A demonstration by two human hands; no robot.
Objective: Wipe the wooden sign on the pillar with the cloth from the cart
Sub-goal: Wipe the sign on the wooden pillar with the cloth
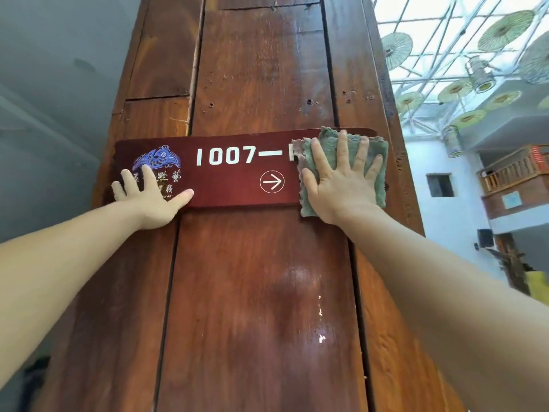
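Behind everything in the head view rises a tall pillar of reddish-brown wooden planks [261,69], and mounted across it is the dark red wooden sign with white numerals and an arrow [234,185], the landmark for the rest. Your right hand [341,185] lies flat on a folded green cloth with a scalloped edge [377,150], fingers spread wide, pressing it over the sign's right end. Your left hand [148,200] rests open at the sign's lower left corner, fingers spread, thumb stretched along the bottom edge.

What could go wrong: nothing grips the cloth, since only palm pressure holds it, so easing off mid-stroke would likely let it slide down the pillar below the sign. A hard sideways push might also shift the sign, as its fixings are not visible; your left hand looks placed to brace against that. The blue fish emblem [157,157] and pale characters just above your left hand could scuff under heavy rubbing.

Hard to make out: the numerals after the dash sit under the cloth, your left fingers cover part of the characters, and the sign's right edge is hidden. No cart is in view.
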